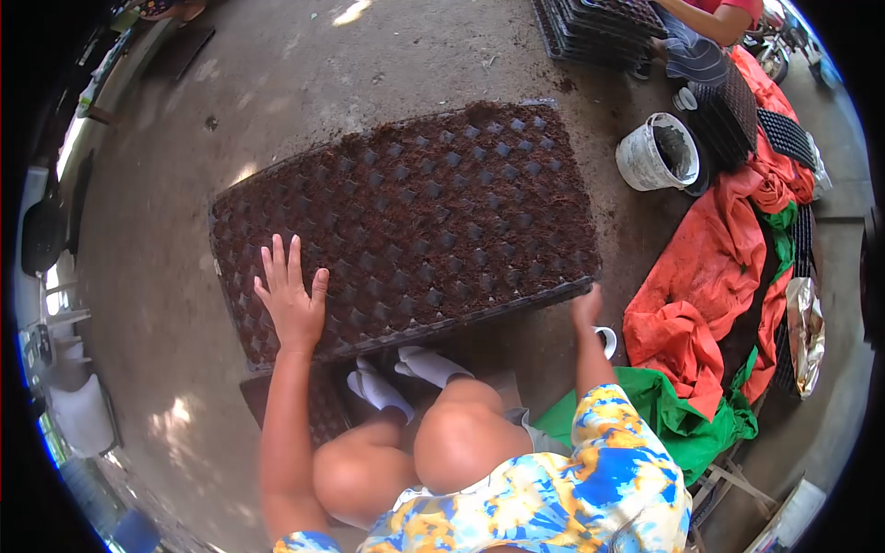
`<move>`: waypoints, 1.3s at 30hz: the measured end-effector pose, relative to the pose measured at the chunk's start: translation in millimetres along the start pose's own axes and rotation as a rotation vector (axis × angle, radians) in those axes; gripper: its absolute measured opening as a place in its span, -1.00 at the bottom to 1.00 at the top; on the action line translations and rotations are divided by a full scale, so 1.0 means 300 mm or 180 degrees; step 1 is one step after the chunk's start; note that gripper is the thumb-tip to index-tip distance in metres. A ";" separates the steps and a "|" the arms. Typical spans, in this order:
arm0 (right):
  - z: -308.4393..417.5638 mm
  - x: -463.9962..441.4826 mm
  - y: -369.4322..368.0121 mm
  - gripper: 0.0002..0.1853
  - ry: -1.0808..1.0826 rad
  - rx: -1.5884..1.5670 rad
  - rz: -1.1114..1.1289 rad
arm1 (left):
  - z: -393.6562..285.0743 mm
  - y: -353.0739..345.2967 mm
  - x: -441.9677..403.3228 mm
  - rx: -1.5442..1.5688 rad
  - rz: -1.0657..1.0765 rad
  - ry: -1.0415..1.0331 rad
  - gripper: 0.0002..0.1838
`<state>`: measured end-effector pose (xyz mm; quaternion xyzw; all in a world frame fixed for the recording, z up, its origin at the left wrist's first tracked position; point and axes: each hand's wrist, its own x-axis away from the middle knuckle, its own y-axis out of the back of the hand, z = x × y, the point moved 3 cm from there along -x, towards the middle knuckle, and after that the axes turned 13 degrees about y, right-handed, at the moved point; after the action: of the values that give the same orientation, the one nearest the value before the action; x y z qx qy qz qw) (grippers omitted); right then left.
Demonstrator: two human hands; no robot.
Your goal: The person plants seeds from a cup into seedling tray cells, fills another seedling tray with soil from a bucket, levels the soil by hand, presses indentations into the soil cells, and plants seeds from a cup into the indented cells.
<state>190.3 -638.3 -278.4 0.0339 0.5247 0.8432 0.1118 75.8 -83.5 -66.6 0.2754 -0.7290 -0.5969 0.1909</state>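
A large black seedling tray (433,194) lies before me, its cells filled with dark brown soil. The raised points between cells show through the soil. My left hand (297,300) is spread flat, fingers apart, over the tray's near left part; I cannot tell whether the palm touches the soil. At the near right corner, my right hand (586,304) is closed on the tray's edge, its fingertips mostly hidden. A white curved object (606,342) shows beside my right wrist. Part of another soil-filled tray (323,405) sits beneath the near left side, by my feet.
A soil-stained white bucket (636,158) stands to the right. Stacked black trays (599,32) are at the back, near another person in red (733,17). Red tarpaulin (696,286) and green tarpaulin (636,405) lie along the right. Loose soil dots the concrete floor (175,323).
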 end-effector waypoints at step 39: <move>1.047 -0.441 0.513 -0.80 0.3057 -0.0008 0.0583 | -0.017 -0.015 0.005 -0.0221 -0.0274 -0.0057 -0.31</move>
<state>350.3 -457.7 7.3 -0.3131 0.5108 0.7706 -0.2174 78.5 -88.9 -69.8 0.2943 -0.6970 -0.6320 0.1679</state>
